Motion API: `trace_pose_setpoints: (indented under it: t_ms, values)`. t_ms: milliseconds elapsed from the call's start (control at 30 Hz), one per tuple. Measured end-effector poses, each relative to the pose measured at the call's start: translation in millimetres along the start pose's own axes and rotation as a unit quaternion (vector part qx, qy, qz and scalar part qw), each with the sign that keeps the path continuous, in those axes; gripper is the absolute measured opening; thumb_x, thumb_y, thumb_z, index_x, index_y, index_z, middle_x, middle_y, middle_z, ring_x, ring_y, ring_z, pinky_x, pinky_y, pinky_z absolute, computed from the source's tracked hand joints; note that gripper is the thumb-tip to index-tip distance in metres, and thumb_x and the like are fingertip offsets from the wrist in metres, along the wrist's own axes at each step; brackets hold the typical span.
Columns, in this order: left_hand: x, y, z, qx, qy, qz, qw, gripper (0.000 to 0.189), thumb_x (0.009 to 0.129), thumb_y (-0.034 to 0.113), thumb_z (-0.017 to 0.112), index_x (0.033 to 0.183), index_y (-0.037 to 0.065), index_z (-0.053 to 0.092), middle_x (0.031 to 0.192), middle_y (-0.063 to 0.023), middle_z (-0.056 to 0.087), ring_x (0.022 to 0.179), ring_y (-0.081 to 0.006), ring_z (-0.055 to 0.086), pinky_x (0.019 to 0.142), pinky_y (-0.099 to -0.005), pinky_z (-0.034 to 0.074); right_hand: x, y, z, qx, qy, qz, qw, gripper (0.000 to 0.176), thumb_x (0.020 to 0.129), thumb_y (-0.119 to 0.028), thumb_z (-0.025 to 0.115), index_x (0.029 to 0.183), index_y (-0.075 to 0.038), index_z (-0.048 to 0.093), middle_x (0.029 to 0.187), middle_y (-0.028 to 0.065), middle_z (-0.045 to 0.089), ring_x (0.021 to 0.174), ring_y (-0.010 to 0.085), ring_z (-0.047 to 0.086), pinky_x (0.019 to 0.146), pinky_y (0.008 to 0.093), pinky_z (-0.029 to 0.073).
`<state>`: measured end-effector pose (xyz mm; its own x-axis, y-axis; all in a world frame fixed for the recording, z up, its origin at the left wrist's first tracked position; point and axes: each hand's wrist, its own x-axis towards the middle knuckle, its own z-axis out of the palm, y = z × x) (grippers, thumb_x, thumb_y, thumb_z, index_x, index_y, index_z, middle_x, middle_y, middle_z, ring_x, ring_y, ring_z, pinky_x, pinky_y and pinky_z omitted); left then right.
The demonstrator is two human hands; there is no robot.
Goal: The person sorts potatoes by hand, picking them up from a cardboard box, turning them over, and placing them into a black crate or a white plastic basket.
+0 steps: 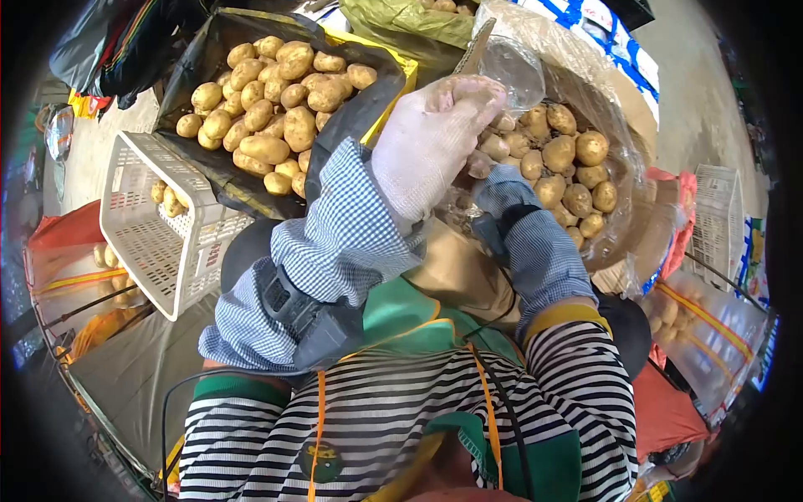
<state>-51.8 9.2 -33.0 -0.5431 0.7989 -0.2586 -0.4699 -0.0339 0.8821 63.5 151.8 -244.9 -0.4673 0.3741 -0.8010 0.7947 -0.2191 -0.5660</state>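
Observation:
My left hand, in a whitish knitted glove, is raised between the two groups of potatoes. Its fingers are curled together near a clear plastic piece; what they hold, if anything, is hidden. Lower and to the right, my right hand is mostly hidden behind the left one and a checked sleeve, close to the potatoes in the plastic-lined carton. More potatoes fill a black-lined container on the left.
A white plastic crate is tilted at the left, with a few potatoes seen at it. Another white crate stands at the right. Bagged potatoes lie below it. A green-yellow bag is at the top.

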Motion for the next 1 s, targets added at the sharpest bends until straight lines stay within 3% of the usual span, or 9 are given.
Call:
trace_pose_setpoints:
  t_ms: [167,333,367,433,500,600,767,900,1000]
  values:
    - [15,-23,-29,0.222,-0.038,0.108,0.968,0.054,0.077,-0.009,0.054,0.129,0.005,0.052,0.123,-0.0108,0.059,0.102,-0.019,0.063,0.083,-0.0262,0.055,90,64,14,0.201,-0.023,0.009,0.979,0.021,0.091,-0.018,0.055,0.105,-0.004,0.063,0.097,0.0083,0.066,0.092,0.0207,0.063,0.081,0.0361,0.052]
    - [16,-10,-33,0.267,-0.065,0.086,0.958,0.042,0.088,0.004,0.057,0.13,0.005,0.052,0.118,-0.0094,0.061,0.1,-0.0179,0.064,0.087,-0.0315,0.053,157,97,-9,0.457,-0.281,0.029,0.844,0.01,0.089,-0.014,0.06,0.095,-0.007,0.063,0.093,0.0046,0.062,0.089,0.0213,0.062,0.082,0.0337,0.052]
    - [13,-8,-31,0.274,-0.072,0.082,0.955,0.04,0.09,0.007,0.058,0.13,0.005,0.052,0.117,-0.009,0.061,0.099,-0.0176,0.065,0.089,-0.0328,0.052,144,92,-28,0.125,-0.205,-0.147,0.96,0.018,0.085,-0.014,0.065,0.1,-0.005,0.062,0.097,0.0046,0.063,0.092,0.0209,0.062,0.084,0.0341,0.052]
    - [10,0,-24,0.133,-0.02,0.013,0.991,0.037,0.096,0.019,0.053,0.129,0.003,0.052,0.114,-0.0097,0.062,0.098,-0.0179,0.064,0.087,-0.0322,0.052,-6,-27,-48,-0.26,-0.144,-0.334,0.895,0.06,0.07,-0.014,0.079,0.124,-0.002,0.055,0.118,0.0094,0.063,0.108,0.0215,0.06,0.093,0.0341,0.051]
    - [16,-3,-19,0.018,0.045,-0.034,0.998,0.058,0.104,0.048,0.036,0.127,-0.003,0.053,0.109,-0.0126,0.065,0.093,-0.0196,0.064,0.084,-0.0311,0.051,-29,-36,-75,-0.167,-0.202,-0.424,0.867,0.079,0.07,-0.015,0.076,0.141,-0.003,0.041,0.135,0.0147,0.053,0.121,0.0253,0.055,0.099,0.0369,0.05]
    - [13,0,-11,-0.031,0.018,0.0,0.999,0.061,0.103,0.05,0.035,0.128,-0.003,0.053,0.111,-0.0125,0.064,0.091,-0.0199,0.063,0.084,-0.0321,0.052,-135,-75,-90,0.266,-0.331,-0.147,0.893,0.079,0.073,-0.011,0.063,0.146,-0.002,0.033,0.144,0.0197,0.044,0.129,0.0385,0.048,0.098,0.0442,0.052]
    - [-10,-3,23,0.106,-0.087,0.087,0.987,0.079,0.101,0.062,0.02,0.124,-0.004,0.055,0.11,-0.0184,0.066,0.106,-0.026,0.063,0.099,-0.034,0.047,-225,-57,-87,0.434,-0.364,-0.158,0.809,0.08,0.077,-0.019,0.062,0.147,0.003,0.029,0.142,0.029,0.042,0.126,0.0469,0.048,0.089,0.044,0.056]
    - [-24,-30,41,0.202,-0.124,0.184,0.954,0.077,0.1,0.062,0.029,0.134,-0.005,0.049,0.123,-0.021,0.06,0.117,-0.0301,0.059,0.104,-0.0362,0.044,-243,-37,-67,0.498,-0.312,-0.196,0.785,0.075,0.08,-0.027,0.059,0.143,0.004,0.034,0.135,0.0279,0.049,0.119,0.0448,0.054,0.087,0.0428,0.057]
    - [-38,-40,55,0.128,-0.123,0.232,0.956,0.084,0.082,0.044,0.075,0.141,-0.003,0.039,0.131,-0.0198,0.053,0.125,-0.028,0.051,0.106,-0.0362,0.042,-243,-31,-62,0.529,-0.264,-0.182,0.786,0.067,0.082,-0.033,0.056,0.139,0.002,0.041,0.128,0.0232,0.056,0.109,0.0365,0.062,0.086,0.0429,0.057]
